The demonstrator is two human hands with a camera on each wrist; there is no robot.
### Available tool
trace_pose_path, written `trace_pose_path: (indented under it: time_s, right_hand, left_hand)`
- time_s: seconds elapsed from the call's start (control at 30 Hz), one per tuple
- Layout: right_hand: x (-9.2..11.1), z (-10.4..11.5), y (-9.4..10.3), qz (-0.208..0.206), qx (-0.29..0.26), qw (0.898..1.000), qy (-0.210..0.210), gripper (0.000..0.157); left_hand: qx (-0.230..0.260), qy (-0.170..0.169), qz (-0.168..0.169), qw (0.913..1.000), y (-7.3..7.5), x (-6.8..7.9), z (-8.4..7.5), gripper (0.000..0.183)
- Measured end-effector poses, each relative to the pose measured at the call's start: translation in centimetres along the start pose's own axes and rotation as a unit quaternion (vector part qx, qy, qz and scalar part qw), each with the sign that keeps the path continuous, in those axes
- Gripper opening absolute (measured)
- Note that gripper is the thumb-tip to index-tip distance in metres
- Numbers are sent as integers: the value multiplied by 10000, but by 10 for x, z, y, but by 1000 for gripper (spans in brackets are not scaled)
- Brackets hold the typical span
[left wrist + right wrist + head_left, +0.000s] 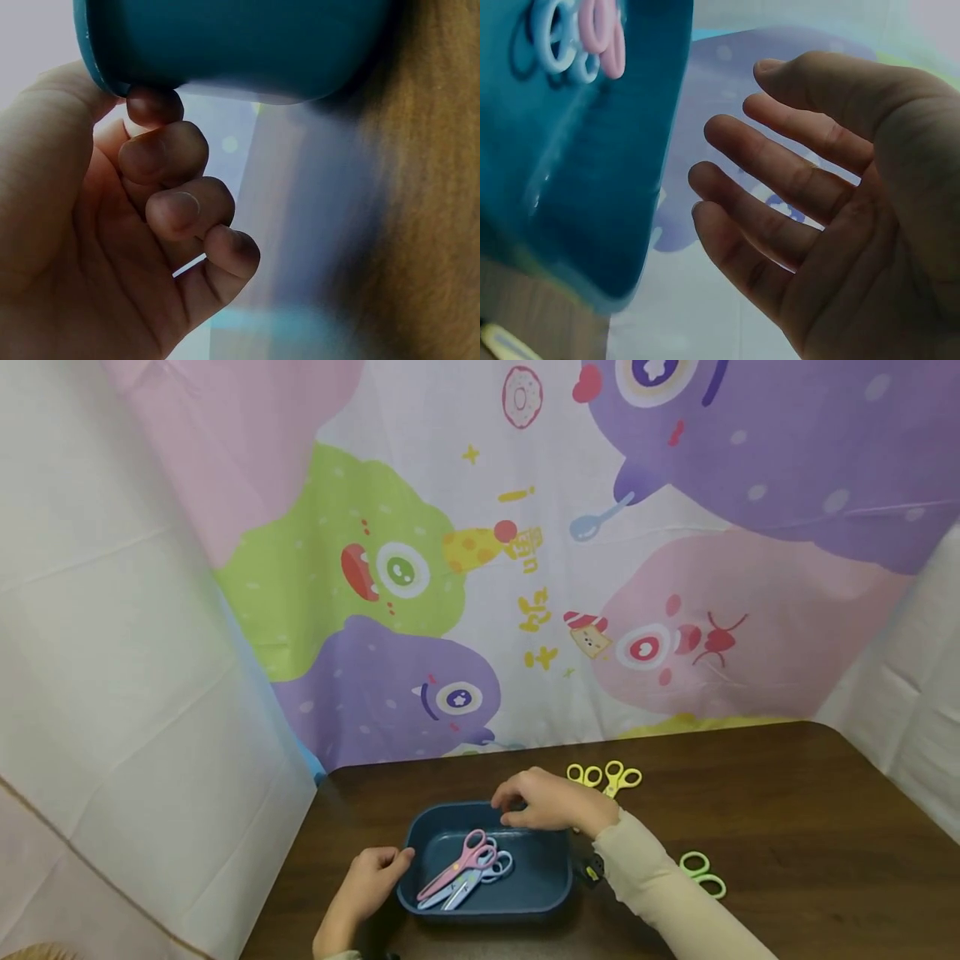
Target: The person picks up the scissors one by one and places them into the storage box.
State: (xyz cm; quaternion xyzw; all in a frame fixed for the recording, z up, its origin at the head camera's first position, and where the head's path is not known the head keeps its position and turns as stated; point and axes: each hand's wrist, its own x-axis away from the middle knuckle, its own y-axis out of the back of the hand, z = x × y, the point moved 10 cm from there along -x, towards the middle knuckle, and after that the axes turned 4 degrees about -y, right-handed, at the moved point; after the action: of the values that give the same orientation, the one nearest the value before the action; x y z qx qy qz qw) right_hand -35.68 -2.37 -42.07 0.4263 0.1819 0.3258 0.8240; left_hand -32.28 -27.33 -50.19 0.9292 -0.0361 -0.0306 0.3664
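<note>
In the head view, a dark blue plastic bin [540,868] sits near the front of the table. My left hand [371,881] pinches its left rim, thumb over the edge and curled fingers against the outer wall, which the left wrist view shows close up. Above the far right part of the rim is my right hand [551,802]; its relaxed, slightly bent fingers hold nothing and are apart from the bin in the right wrist view. Inside the bin, pink scissors [457,867] lie across light blue scissors [467,880], handles toward the far right.
Yellow scissors [622,778] lie behind the right forearm, with a second yellow pair [585,775] beside them, partly hidden. Green scissors [703,874] lie right of the sleeve, partly covered by it. A cartoon-printed cloth [555,710] hangs behind the dark wooden table [810,827].
</note>
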Motion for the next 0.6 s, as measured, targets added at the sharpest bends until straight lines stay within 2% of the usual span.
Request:
trace_pose_path:
  time_s: [0.3,0.6]
  right_hand:
    - [26,-24,11,-140,87,9997,-189,30]
    - [56,-38,34,-783,359,9963,-11,35]
  left_hand:
    - [78,36,14,10000,-2,2,6,49]
    - [61,71,27,10000,-1,-2,6,48]
